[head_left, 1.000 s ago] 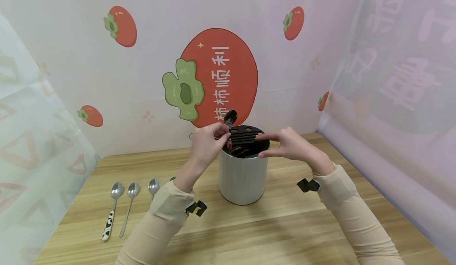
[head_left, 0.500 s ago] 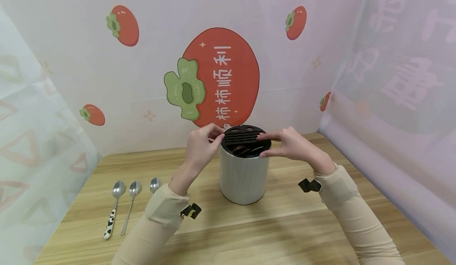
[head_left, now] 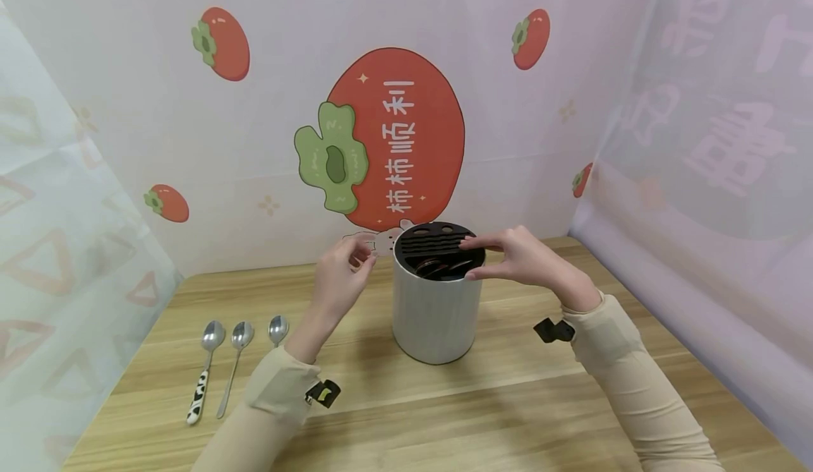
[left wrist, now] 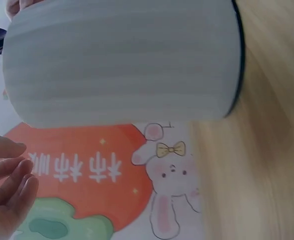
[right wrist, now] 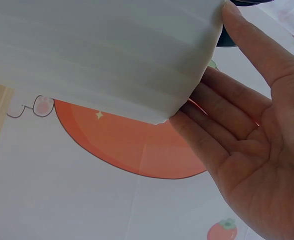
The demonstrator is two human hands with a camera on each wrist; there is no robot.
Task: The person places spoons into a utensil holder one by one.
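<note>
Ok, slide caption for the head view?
Right hand touching a white cylindrical holder with a black slotted insert; empty left hand hovers nearby, three silver metal spoons lying left.

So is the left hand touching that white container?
Apart: the head view shows the printed backdrop between the left hand's fingertips and the white container.

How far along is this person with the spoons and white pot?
Partway, it seems. Done: dark, rounded pieces sit in the near compartment of the black insert; I can't tell how many. In hand: the right hand holds the white pot by its rim; the left hand, beside the pot, holds nothing. Probably left: at least three metal spoons lie on the table, if they belong in there too.
</note>
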